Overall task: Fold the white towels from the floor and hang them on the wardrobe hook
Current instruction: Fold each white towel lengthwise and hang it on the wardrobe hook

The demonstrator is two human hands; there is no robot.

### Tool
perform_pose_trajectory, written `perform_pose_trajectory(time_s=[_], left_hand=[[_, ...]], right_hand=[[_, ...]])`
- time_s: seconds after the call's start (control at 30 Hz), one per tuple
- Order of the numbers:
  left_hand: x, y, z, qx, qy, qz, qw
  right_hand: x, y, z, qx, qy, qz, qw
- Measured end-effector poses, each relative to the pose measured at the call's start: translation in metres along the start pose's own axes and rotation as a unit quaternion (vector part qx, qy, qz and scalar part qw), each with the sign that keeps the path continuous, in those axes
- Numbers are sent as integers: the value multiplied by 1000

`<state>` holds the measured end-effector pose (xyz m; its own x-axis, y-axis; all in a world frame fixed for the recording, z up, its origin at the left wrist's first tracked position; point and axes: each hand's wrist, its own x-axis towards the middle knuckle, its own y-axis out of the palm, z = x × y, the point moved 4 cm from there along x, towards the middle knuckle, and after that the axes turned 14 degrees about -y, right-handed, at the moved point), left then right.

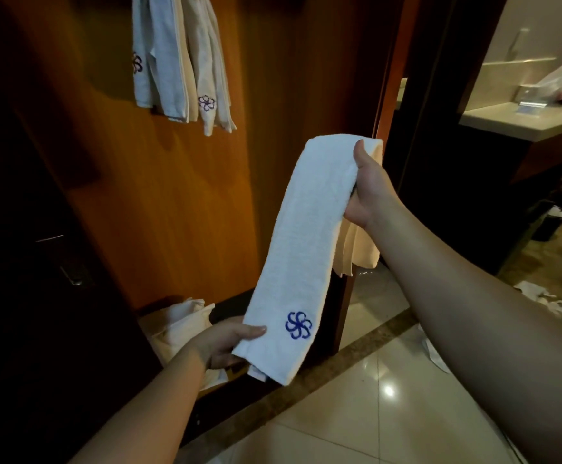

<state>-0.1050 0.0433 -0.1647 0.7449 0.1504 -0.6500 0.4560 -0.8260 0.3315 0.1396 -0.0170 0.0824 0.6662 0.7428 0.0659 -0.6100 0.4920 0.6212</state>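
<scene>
A white towel (303, 249) with a blue flower emblem, folded into a long narrow strip, stretches between my hands in front of the wooden wardrobe (172, 195). My right hand (366, 189) grips its upper end, thumb on top, with more cloth hanging below the palm. My left hand (229, 343) holds the lower end near the emblem. Several folded white towels (179, 61) hang at the top of the wardrobe panel; the hook itself is out of view. More white towels (179, 326) lie crumpled on the floor by the wardrobe base, behind my left hand.
A dark door with a handle (72, 272) stands at the left. Glossy tiled floor (373, 413) spreads at the lower right. A bathroom counter (524, 122) with items sits at the upper right, and scraps of paper (561, 306) litter the floor there.
</scene>
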Motion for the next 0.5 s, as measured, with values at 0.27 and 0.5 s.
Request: perform_pose_trajectory(time_s=[0.27,0.5], left_hand=[[0,-27,2,-223,74,-146,961],[-26,21,-64,-169,184,-403,881]], right_hand=[[4,11,4,10,-8,-42,999],[10,41,6,-86,-50,22,995]])
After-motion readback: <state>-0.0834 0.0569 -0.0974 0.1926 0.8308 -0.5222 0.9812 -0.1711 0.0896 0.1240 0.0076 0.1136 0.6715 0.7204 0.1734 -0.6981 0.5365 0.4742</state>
